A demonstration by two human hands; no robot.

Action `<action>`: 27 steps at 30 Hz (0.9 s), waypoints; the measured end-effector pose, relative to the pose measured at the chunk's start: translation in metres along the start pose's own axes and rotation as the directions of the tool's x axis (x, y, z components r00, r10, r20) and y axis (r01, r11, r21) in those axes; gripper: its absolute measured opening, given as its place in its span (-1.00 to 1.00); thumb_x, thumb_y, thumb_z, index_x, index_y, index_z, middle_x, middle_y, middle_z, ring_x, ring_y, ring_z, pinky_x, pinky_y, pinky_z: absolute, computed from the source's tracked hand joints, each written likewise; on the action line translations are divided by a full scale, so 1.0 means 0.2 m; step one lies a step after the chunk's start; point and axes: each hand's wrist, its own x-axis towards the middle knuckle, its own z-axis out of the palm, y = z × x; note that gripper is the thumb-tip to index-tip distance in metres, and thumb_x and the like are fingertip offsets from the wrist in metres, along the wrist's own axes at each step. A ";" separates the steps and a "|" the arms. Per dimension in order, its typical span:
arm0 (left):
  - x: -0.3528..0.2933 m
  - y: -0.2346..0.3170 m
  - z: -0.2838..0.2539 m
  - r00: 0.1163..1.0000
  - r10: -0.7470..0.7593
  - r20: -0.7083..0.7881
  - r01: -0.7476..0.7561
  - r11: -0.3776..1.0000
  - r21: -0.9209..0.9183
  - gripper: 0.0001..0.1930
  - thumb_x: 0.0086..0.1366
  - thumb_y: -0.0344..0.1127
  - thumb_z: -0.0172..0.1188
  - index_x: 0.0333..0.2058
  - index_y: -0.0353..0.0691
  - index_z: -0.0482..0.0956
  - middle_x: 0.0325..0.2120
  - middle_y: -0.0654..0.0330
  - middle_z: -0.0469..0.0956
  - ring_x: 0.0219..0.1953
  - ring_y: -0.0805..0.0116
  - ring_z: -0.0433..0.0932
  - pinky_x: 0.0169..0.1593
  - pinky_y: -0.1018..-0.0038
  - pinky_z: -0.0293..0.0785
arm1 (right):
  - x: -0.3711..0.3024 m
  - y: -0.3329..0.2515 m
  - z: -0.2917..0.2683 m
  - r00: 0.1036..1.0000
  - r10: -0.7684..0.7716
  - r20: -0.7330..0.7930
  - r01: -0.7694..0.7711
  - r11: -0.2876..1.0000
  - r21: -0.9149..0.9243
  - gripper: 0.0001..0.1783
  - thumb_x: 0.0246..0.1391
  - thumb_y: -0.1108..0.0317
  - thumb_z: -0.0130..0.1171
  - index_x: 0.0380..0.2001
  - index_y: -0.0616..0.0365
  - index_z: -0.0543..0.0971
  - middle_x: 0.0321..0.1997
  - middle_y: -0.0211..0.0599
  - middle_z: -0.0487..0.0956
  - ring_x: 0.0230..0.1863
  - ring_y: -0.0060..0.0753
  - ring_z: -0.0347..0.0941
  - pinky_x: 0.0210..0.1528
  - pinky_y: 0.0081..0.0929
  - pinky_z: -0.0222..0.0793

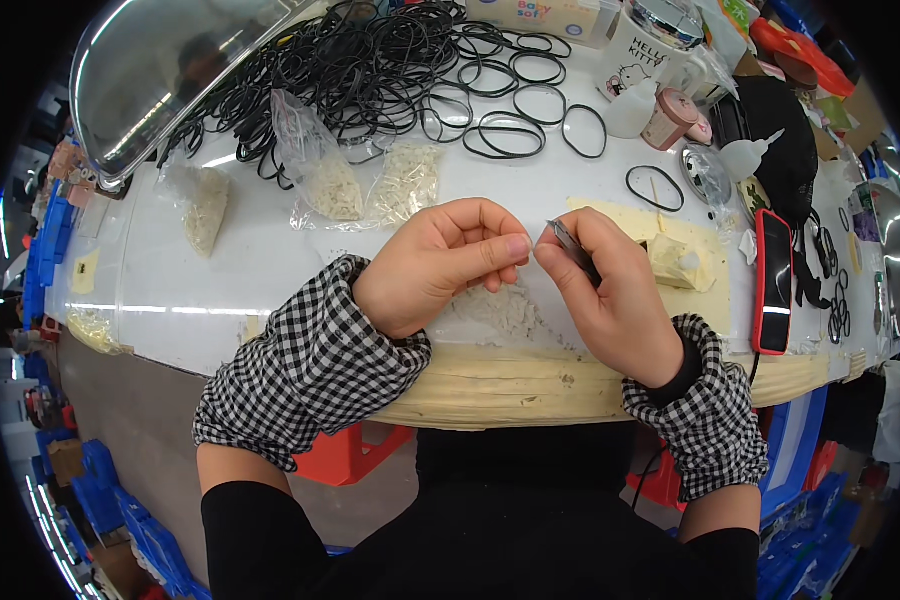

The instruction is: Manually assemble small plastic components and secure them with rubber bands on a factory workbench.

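Observation:
My left hand (435, 265) is closed in a pinch, thumb against the index finger, over the near part of the table. Whatever sits between those fingertips is too small to make out. Close beside it, my right hand (620, 300) grips a small dark metal tool (574, 252) with a narrow tip, held between thumb and curled fingers. The fingertips of both hands almost meet. Below them a loose heap of small whitish translucent pieces (505, 310) lies on the white table (360, 320). Checked sleeve covers wrap both forearms.
Clear bags of pale pieces (405, 185) lie behind my left hand. Black rubber loops (370, 70) are heaped at the back. Right of my hands are a yellowish block (676, 262) and a red-edged phone (772, 280). A pale strip (510, 390) lines the front edge.

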 end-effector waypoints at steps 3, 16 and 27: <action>0.00 -0.01 0.00 1.000 0.013 -0.014 -0.013 1.000 -0.008 -0.90 0.33 -0.34 0.06 -0.28 -0.23 0.46 -0.46 0.36 0.46 -0.42 0.64 0.40 -0.34 0.72 0.33 | 0.00 -0.01 0.02 0.999 0.042 -0.010 -0.041 0.995 0.087 -0.84 0.09 0.42 0.13 -0.44 0.29 0.41 -0.54 -0.24 0.34 -0.58 -0.40 0.23 -0.54 -0.50 0.15; 0.00 0.01 0.00 0.989 0.009 0.145 0.019 0.982 -0.189 -0.79 0.38 -0.20 -0.02 -0.31 -0.23 0.45 -0.48 0.40 0.41 -0.45 0.66 0.30 -0.39 0.73 0.21 | 0.01 -0.01 -0.02 0.979 -0.202 -0.004 0.191 0.932 -0.307 -0.65 0.02 0.10 0.22 -0.51 0.17 0.42 -0.60 -0.30 0.43 -0.62 -0.28 0.39 -0.60 -0.45 0.26; 0.01 -0.01 0.01 0.984 0.022 0.176 0.019 0.974 -0.228 -0.80 0.40 -0.23 -0.04 -0.26 -0.25 0.43 -0.48 0.41 0.37 -0.45 0.66 0.29 -0.38 0.73 0.21 | 0.00 0.01 0.00 0.966 -0.259 -0.022 0.233 0.901 -0.365 -0.65 0.04 0.10 0.20 -0.55 0.13 0.40 -0.65 -0.35 0.39 -0.65 -0.29 0.36 -0.63 -0.43 0.25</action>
